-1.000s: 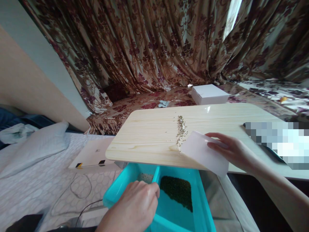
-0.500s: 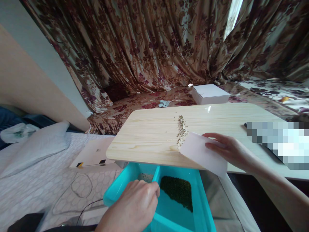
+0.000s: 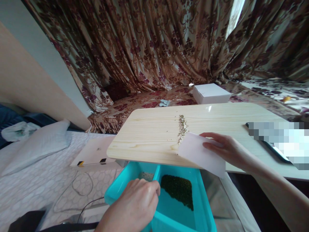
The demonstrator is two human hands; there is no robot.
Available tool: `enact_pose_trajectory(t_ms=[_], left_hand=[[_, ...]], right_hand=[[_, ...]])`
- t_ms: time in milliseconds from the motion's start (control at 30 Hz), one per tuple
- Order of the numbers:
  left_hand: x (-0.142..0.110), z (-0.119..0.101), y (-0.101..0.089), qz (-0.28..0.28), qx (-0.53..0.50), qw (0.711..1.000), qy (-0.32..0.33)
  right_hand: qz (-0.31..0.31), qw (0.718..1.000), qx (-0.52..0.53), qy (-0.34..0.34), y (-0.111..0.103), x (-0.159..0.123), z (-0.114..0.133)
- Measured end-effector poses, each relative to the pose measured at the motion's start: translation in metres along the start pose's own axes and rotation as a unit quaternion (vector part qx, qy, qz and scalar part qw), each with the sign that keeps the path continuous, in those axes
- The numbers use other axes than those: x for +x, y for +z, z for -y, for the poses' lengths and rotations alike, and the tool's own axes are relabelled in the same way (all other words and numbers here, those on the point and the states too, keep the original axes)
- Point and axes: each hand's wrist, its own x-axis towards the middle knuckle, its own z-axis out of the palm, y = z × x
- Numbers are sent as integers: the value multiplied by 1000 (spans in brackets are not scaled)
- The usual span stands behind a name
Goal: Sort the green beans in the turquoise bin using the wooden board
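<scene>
A turquoise divided box [image 3: 205, 199] sits under the near edge of the small wood-grain table [image 3: 145, 129]. My left hand [image 3: 135, 201] is closed at its middle divider; the fingertips are hidden. A heap of dark green grains [image 3: 178, 190] lies in the right compartment, and a few pale grains [image 3: 146, 176] show in the left one. On the tabletop runs a strip of mixed grains [image 3: 182, 127]. My right hand [image 3: 219, 145] pinches a white sheet of card [image 3: 201, 153], whose left edge touches the near end of the strip and whose lower corner overhangs the table edge.
A tablet-like device [image 3: 277, 138], partly pixelated, lies on the table's right side. Behind the table stand a white box [image 3: 212, 91] and patterned curtains [image 3: 149, 48]. To the left are a bed [image 3: 48, 187] with a pillow [image 3: 38, 145], a flat white case [image 3: 93, 153] and cables.
My right hand and the card have shifted slightly left and toward me, along the near end of the grain strip. My left hand and the box stay nearly in place.
</scene>
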Motion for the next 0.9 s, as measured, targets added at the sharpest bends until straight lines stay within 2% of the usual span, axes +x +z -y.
enact_pose_trajectory(t_ms=[267,467,700,900], left_hand=[[0,0,-1,-1,-1,1000,-2],[0,-1,-2,2,-1,1000,-1],[0,2,1,-4,-5,1000,-2],[1,3,2,-23,-4,1000,6]], right_hand=[[-12,1000,-5,-12,-5,-6,1],[-2,1000,3,-12,10,-16,2],[-50,999,-7,-14,3,-8,-10],[-49,998,-19,-27,6,0,-16]])
